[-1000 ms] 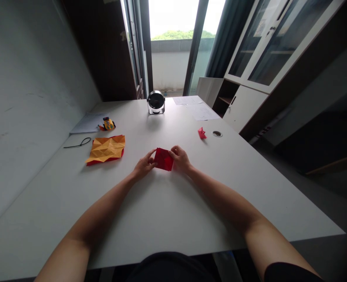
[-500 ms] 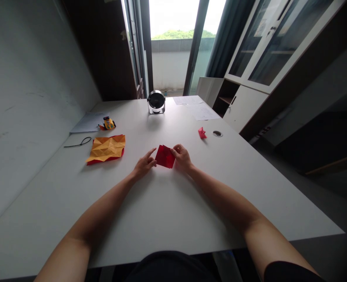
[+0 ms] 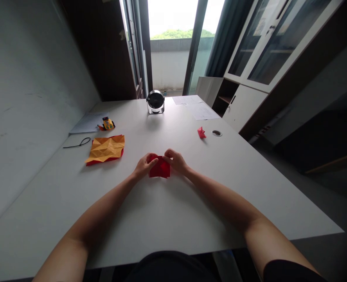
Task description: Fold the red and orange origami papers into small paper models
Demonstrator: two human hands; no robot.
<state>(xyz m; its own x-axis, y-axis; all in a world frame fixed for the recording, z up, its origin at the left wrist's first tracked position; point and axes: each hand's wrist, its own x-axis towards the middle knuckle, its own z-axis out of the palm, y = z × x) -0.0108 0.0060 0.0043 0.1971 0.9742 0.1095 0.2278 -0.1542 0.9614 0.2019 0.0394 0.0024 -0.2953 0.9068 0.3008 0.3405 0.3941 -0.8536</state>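
Observation:
A folded square of red paper [image 3: 159,169] is held just above the table, between my two hands. My left hand [image 3: 144,163] pinches its upper left corner, thumb on the near face. At the upper right corner, my right hand [image 3: 175,159] grips the paper between thumb and fingers. The fingertips behind the sheet are hidden. To the left lie creased sheets, an orange paper [image 3: 107,148] on top of a red one [image 3: 114,158]. A small folded pink-red paper piece [image 3: 202,132] sits off to the right of my hands.
On the white table [image 3: 161,219] stand a round black fan-like device [image 3: 155,102] at the back and a yellow tape measure-like object [image 3: 107,123] at the left. A black cable tie [image 3: 78,144] lies near the wall. White papers [image 3: 202,110] lie behind a cable hole [image 3: 216,133].
My left hand has closed on the red paper, which it was beside before. The paper has turned straighter and moved slightly left and nearer, with my right hand shifting to its upper corner.

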